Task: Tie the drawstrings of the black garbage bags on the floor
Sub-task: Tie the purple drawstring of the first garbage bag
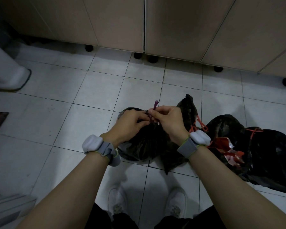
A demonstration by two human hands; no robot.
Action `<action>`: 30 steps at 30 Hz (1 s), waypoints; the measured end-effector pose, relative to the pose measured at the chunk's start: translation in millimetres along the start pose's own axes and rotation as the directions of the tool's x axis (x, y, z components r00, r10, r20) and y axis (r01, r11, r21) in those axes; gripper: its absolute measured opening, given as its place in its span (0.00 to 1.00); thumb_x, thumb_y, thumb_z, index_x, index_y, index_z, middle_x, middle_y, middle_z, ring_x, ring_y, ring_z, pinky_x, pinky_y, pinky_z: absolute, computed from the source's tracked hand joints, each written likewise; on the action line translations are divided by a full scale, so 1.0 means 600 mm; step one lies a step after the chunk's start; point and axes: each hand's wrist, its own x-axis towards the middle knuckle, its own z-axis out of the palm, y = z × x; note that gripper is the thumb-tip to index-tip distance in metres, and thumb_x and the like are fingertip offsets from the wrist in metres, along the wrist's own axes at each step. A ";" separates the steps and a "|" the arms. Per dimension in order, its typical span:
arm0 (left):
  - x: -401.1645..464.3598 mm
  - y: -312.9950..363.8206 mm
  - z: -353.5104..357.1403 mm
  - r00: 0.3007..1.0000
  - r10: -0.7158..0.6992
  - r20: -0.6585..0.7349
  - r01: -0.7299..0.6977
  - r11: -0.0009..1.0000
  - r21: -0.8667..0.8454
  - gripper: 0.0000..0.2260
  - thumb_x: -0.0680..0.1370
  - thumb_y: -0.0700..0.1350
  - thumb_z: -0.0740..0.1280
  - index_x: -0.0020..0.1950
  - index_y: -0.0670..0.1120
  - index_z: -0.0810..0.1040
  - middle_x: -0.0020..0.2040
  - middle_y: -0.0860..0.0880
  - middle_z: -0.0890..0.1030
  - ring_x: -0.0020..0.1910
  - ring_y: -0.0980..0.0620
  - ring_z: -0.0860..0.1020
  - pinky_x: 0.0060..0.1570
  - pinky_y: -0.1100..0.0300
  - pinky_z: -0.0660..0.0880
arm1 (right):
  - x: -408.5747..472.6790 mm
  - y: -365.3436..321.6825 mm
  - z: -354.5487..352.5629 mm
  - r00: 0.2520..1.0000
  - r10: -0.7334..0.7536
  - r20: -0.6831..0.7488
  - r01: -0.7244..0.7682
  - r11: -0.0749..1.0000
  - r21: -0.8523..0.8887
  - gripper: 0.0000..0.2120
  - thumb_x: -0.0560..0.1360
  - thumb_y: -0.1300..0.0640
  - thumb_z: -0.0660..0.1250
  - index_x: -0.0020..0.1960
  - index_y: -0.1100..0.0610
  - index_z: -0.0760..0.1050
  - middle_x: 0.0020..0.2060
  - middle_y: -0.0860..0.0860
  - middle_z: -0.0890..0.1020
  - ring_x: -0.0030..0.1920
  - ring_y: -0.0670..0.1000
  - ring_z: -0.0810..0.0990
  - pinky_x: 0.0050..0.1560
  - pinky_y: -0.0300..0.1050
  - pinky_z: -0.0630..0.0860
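Observation:
A small black garbage bag [144, 146] sits on the tiled floor straight in front of me. Its purple drawstring [155, 104] sticks up between my hands above the gathered neck. My left hand [130, 123] pinches the string at the bag's neck. My right hand [167, 119] grips the upper part of the same string. Just right of it lies another black bag [186, 109] with a red drawstring [199, 124]. A larger black bag [267, 156] at the right has a red drawstring [254, 131] tied at its top.
Beige cabinet doors [172, 25] on black feet run along the back. A white bin [7, 68] stands at the left. My white shoes [116, 200] are just below the bags. Torn red packaging [226, 147] pokes out between the right bags.

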 end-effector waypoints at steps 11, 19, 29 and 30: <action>0.005 0.005 0.005 0.975 -0.144 -0.171 0.133 0.988 -0.073 0.04 0.71 0.46 0.80 0.43 0.50 0.88 0.38 0.55 0.87 0.39 0.61 0.84 0.49 0.61 0.81 | -0.002 -0.007 -0.007 1.000 -0.023 0.014 0.024 0.997 -0.077 0.07 0.73 0.64 0.75 0.50 0.67 0.85 0.38 0.61 0.85 0.33 0.48 0.81 0.36 0.36 0.79; 0.001 -0.011 0.011 0.960 -0.157 -0.233 0.166 0.986 0.021 0.13 0.74 0.45 0.75 0.57 0.52 0.79 0.38 0.52 0.83 0.37 0.59 0.80 0.43 0.62 0.78 | -0.005 0.000 0.003 0.989 -0.035 0.145 0.053 0.991 -0.122 0.06 0.73 0.64 0.76 0.48 0.65 0.85 0.34 0.55 0.86 0.34 0.47 0.83 0.38 0.36 0.79; 0.005 0.004 -0.022 0.919 -0.389 -0.062 0.356 0.888 -0.293 0.07 0.74 0.44 0.78 0.51 0.49 0.89 0.41 0.52 0.88 0.43 0.60 0.86 0.50 0.69 0.79 | 0.005 0.001 -0.002 0.997 -0.021 0.070 0.024 0.999 -0.040 0.06 0.74 0.68 0.74 0.50 0.69 0.83 0.37 0.59 0.85 0.32 0.47 0.83 0.39 0.38 0.82; 0.004 0.006 -0.024 0.914 -0.403 -0.043 0.364 0.863 -0.351 0.07 0.75 0.43 0.77 0.52 0.48 0.89 0.42 0.51 0.89 0.45 0.58 0.86 0.53 0.67 0.80 | 0.005 0.001 -0.001 0.998 -0.019 0.057 0.021 0.999 -0.031 0.06 0.74 0.68 0.74 0.49 0.70 0.82 0.37 0.60 0.85 0.32 0.48 0.83 0.39 0.39 0.82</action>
